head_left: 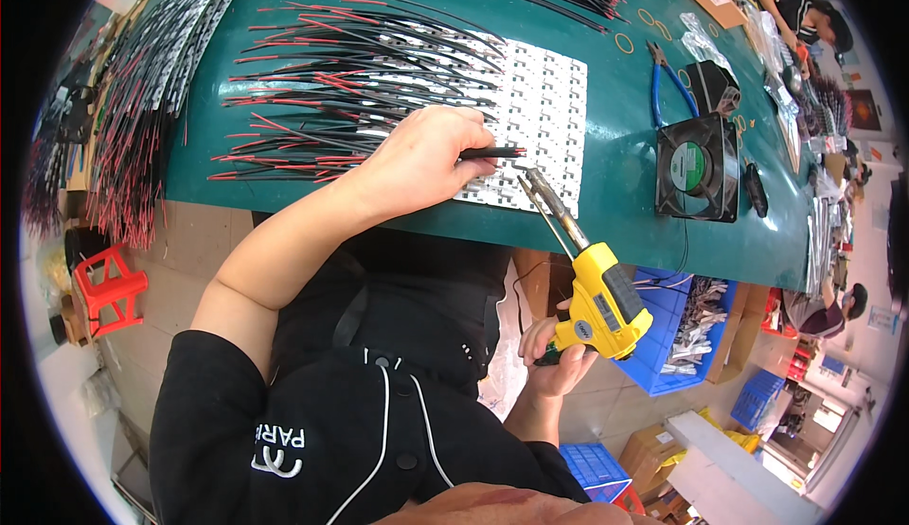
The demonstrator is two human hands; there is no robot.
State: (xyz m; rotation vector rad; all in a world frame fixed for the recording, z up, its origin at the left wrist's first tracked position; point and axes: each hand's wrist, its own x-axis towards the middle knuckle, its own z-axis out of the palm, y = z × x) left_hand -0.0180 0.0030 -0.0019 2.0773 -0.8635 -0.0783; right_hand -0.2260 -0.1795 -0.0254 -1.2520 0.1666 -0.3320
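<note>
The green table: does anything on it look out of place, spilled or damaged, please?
Only mildly: thin yellowish bands lie scattered on the table near the blue-handled pliers, which looks untidy beside the bunched black-and-red wires. I see nothing clearly spilled or damaged.

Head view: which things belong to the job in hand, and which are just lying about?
In use:
soldering gun, in the right hand
wiring, in the left hand
white board

Apparently lying about:
pliers
fan, though its use is unclear
red stool
</note>
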